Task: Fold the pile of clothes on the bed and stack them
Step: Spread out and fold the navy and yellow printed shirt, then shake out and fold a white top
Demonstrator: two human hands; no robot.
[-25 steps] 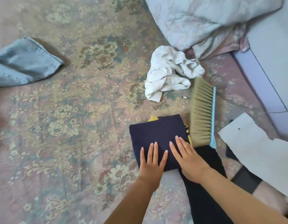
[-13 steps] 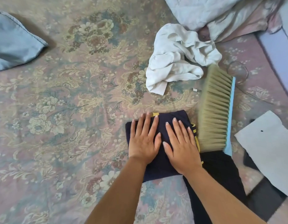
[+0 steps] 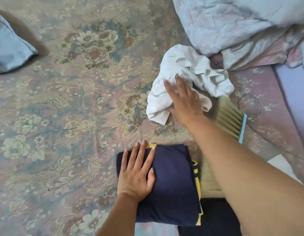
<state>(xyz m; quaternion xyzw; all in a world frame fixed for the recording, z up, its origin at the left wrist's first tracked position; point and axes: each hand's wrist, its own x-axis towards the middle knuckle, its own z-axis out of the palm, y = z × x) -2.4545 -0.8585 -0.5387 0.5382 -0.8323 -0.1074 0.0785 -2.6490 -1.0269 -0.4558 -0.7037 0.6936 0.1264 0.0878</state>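
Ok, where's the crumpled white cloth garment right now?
The crumpled white cloth garment lies upper right of centre on the floral bedspread, under the reaching right hand, between the pale quilt and bristle brush.

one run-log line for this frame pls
step: reach next garment | left hand: flat on folded navy garment | right hand: open over crumpled white garment, no grip yet | brush: beside

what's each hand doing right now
Left hand: open, flat on the navy shirt.
Right hand: open, fingers straight, on the white cloth, not gripping.
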